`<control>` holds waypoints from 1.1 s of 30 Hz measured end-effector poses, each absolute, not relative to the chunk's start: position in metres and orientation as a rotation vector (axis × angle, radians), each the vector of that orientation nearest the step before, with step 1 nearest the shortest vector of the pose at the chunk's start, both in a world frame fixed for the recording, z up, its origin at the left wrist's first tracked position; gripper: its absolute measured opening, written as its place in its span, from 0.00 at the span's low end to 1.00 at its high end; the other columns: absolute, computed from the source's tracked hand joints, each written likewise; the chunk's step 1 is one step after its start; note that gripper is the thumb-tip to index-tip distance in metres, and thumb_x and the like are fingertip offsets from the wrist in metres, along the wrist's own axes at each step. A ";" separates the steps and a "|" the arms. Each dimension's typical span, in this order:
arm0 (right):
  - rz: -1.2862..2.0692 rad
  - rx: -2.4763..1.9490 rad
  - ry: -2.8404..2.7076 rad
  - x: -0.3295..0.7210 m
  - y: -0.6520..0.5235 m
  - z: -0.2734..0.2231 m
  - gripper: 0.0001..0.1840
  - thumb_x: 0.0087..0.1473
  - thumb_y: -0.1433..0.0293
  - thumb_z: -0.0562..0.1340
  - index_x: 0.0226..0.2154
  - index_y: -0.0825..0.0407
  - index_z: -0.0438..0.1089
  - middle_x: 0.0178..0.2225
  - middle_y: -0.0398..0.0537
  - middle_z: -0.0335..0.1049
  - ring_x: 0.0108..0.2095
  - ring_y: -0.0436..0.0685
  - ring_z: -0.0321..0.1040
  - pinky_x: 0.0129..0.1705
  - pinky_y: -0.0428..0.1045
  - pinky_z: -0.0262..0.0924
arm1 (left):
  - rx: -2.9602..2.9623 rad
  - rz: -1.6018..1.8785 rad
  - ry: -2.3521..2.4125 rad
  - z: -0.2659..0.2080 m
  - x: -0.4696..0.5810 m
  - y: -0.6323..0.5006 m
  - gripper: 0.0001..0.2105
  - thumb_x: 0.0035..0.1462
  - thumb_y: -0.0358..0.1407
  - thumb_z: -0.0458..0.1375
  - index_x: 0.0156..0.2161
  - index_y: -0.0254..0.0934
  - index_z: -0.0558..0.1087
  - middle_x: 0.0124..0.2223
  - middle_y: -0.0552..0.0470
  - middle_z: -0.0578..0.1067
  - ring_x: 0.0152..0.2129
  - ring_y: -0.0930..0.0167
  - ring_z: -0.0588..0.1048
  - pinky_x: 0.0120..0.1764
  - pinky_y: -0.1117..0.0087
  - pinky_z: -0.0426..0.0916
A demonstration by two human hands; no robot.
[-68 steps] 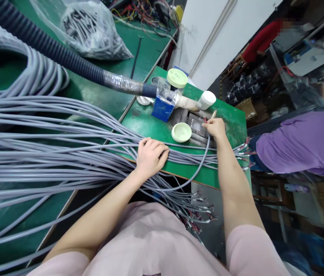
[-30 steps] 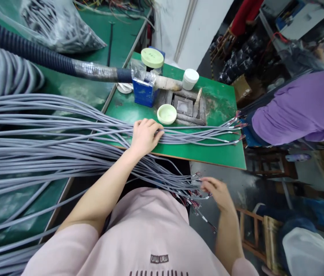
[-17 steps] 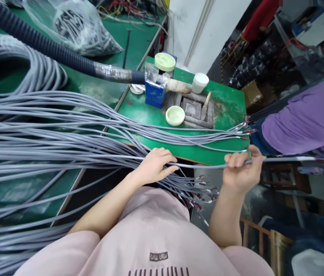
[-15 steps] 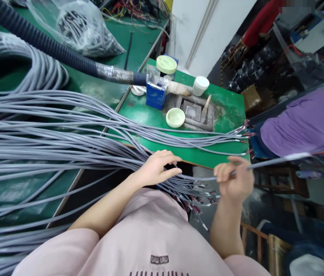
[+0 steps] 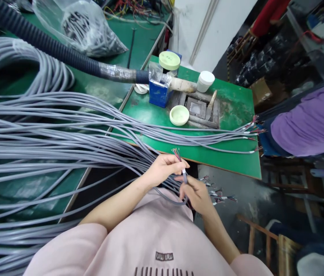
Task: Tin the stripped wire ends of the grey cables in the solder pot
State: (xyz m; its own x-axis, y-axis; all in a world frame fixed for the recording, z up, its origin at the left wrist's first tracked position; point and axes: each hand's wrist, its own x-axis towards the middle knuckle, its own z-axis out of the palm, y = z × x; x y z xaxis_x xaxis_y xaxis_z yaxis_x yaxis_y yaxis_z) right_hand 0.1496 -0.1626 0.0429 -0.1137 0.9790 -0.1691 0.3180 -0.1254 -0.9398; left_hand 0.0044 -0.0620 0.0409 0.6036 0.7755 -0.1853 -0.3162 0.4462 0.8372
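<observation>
One grey cable [image 5: 184, 177] is bent up in front of my chest, its stripped end of thin coloured wires [image 5: 176, 153] pointing up and away from me. My left hand [image 5: 166, 168] pinches it near the white band just below those wires. Lower down, the fingers of my right hand [image 5: 195, 191] are closed around the same cable, where it curves back to the left. Behind and beneath my hands runs a thick bundle of grey cables [image 5: 116, 147], with several wire ends hanging past the bench edge on the right.
On the green bench [image 5: 231, 111] stand a solder pot [image 5: 198, 109], a shallow pale dish [image 5: 179, 115], a white cup [image 5: 206, 81] and a blue box [image 5: 158, 94] holding a black hose [image 5: 72, 57]. A person in purple [image 5: 311, 119] is at the right.
My right hand has come left and toward my left hand, bringing the cable end with it. The cable, stretched out to the right before, is now bent upward, and my left hand pinches its end.
</observation>
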 end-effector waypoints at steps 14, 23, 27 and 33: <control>1.173 -1.444 -1.205 0.141 -0.153 0.041 0.16 0.62 0.61 0.53 0.36 0.52 0.72 0.13 0.36 0.61 0.14 0.45 0.57 0.19 0.42 0.53 | 0.735 0.999 0.721 0.038 0.005 -0.060 0.09 0.45 0.38 0.68 0.30 0.34 0.75 0.22 0.58 0.71 0.19 0.80 0.67 0.27 0.78 0.64; 1.198 -1.455 -1.207 0.139 -0.148 0.039 0.16 0.62 0.61 0.54 0.34 0.52 0.72 0.13 0.36 0.60 0.13 0.45 0.56 0.19 0.43 0.53 | 0.752 1.008 0.768 0.038 0.009 -0.056 0.09 0.46 0.39 0.67 0.28 0.34 0.75 0.22 0.57 0.72 0.19 0.79 0.66 0.27 0.77 0.64; 1.189 -1.456 -1.180 0.137 -0.147 0.037 0.15 0.62 0.61 0.54 0.35 0.52 0.71 0.13 0.35 0.60 0.14 0.46 0.56 0.19 0.43 0.52 | 0.773 1.046 0.805 0.036 0.009 -0.056 0.09 0.46 0.38 0.67 0.26 0.34 0.75 0.23 0.57 0.72 0.20 0.79 0.66 0.27 0.77 0.63; 1.086 -1.522 -1.158 0.132 -0.144 0.035 0.15 0.62 0.61 0.54 0.35 0.52 0.71 0.12 0.35 0.59 0.14 0.46 0.56 0.20 0.43 0.53 | 0.927 1.152 0.906 0.034 0.008 -0.062 0.08 0.49 0.38 0.65 0.28 0.35 0.75 0.27 0.54 0.74 0.24 0.77 0.69 0.30 0.75 0.65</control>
